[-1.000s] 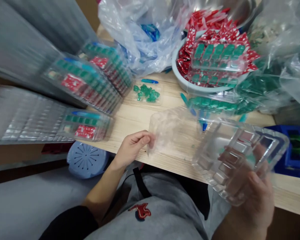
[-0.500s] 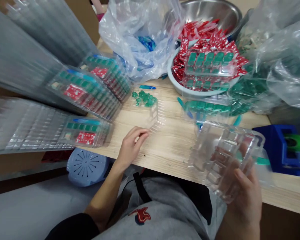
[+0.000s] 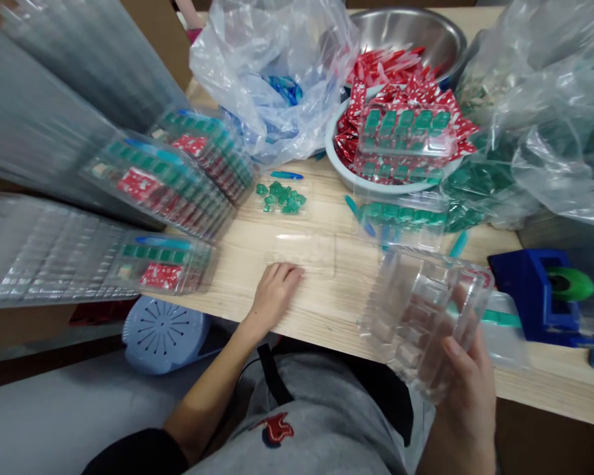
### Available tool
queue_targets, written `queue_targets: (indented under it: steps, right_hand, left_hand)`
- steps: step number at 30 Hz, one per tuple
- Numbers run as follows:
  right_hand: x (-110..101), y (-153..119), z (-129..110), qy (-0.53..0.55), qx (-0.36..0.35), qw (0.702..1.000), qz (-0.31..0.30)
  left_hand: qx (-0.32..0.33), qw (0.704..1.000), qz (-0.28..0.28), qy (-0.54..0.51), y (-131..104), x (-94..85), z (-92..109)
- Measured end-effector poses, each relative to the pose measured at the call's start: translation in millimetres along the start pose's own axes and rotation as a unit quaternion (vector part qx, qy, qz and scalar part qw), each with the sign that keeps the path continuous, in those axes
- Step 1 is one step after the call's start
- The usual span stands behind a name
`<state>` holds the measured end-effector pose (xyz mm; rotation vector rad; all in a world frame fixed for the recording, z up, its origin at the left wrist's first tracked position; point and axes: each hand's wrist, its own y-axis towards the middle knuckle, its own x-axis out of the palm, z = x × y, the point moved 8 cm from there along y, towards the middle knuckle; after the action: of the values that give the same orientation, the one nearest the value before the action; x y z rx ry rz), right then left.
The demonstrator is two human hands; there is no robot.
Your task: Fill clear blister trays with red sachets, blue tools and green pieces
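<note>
My right hand (image 3: 468,376) grips a stack of clear plastic blister trays (image 3: 420,316) with moulded compartments, held tilted above the table's front edge. Flat on the wood lies a single clear blister tray (image 3: 321,257), hard to see against the grain. The fingers of my left hand (image 3: 276,293) rest on its near edge, lying loosely with the thumb out of sight. Beyond that tray is a small pile of green plastic pieces (image 3: 282,196) on a clear tray, with a blue pen-like stick (image 3: 287,175) behind it.
Stacks of filled blister trays (image 3: 161,264) stand at left. A pale bowl (image 3: 344,165) holds red packets, with trays of green pieces on top. Behind are a steel bowl (image 3: 426,30) and a plastic bag (image 3: 272,72). A blue tape dispenser (image 3: 527,297) stands at right.
The single tray has gone from upright in my left fingers to flat on the table. My left hand shifted slightly right and loosened. The right hand still holds the stack.
</note>
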<state>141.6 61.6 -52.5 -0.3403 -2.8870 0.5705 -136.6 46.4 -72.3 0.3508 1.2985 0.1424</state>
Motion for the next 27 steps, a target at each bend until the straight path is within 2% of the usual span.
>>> queue_targets:
  steps: [5,8,13,15,17,21,24,27]
  right_hand:
    - [5.0,-1.8,-5.6,0.003,0.006,1.000,0.010]
    - [6.4,-4.8,-5.0,0.003,0.021,1.000,0.010]
    - [8.2,-7.3,-9.8,0.002,-0.003,1.000,0.001]
    - [9.9,-6.5,-9.9,0.001,-0.003,1.000,0.001]
    - [12.6,-5.7,-7.9,0.000,0.008,1.000,0.000]
    - [19.6,-6.7,-4.3,0.006,0.015,1.000,-0.024]
    - [24.0,-9.2,-1.7,0.006,-0.003,0.998,-0.060]
    - [26.4,-11.1,8.1,0.018,0.012,0.996,-0.087]
  left_hand:
    - [-0.001,1.000,-0.009,0.011,-6.9,-0.5,10.7]
    - [-0.015,1.000,-0.005,0.023,-9.8,-3.8,5.1]
    - [-0.168,0.977,0.083,0.102,-18.7,-33.0,-32.9]
    - [-0.191,0.974,0.078,0.088,-18.4,-37.4,-33.5]
    - [-0.179,0.981,0.035,0.064,-13.1,-31.8,-21.4]
    - [-0.158,0.984,-0.071,0.051,1.1,-8.0,1.4]
    - [-0.129,0.986,-0.098,0.024,15.2,5.0,-4.5]
    - [-0.100,0.990,-0.098,-0.019,30.1,11.9,-24.8]
